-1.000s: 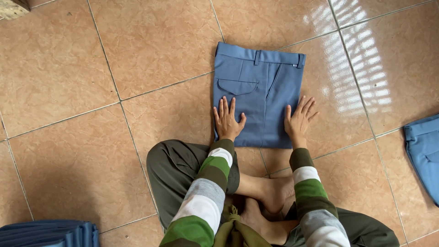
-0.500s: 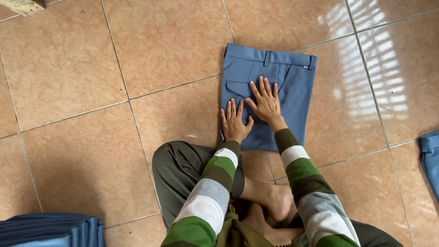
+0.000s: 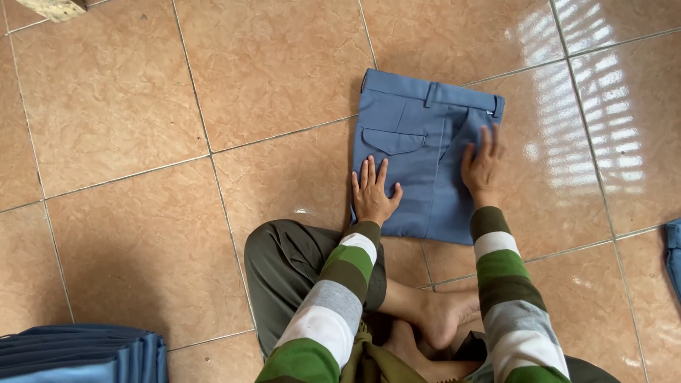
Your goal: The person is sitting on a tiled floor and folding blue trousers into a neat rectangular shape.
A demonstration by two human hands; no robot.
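Folded blue trousers point(image 3: 418, 135) lie flat on the tiled floor in front of me, waistband away from me, a back pocket showing. My left hand point(image 3: 372, 193) rests flat on the near left part of the fabric, fingers spread. Flat on the right edge lies my right hand point(image 3: 482, 167), with the fingers pointing away. Neither hand grips anything. My sleeves are striped green, white and grey.
A stack of folded blue garments point(image 3: 78, 353) sits at the bottom left. Another blue garment point(image 3: 674, 252) pokes in at the right edge. My crossed legs and bare feet point(image 3: 440, 319) are just below the trousers. A pale stone block point(image 3: 57, 8) is at the top left.
My right hand slid from the right edge to the middle of the trousers, then back out to the right edge. The left hand stayed pressed on the near left part.
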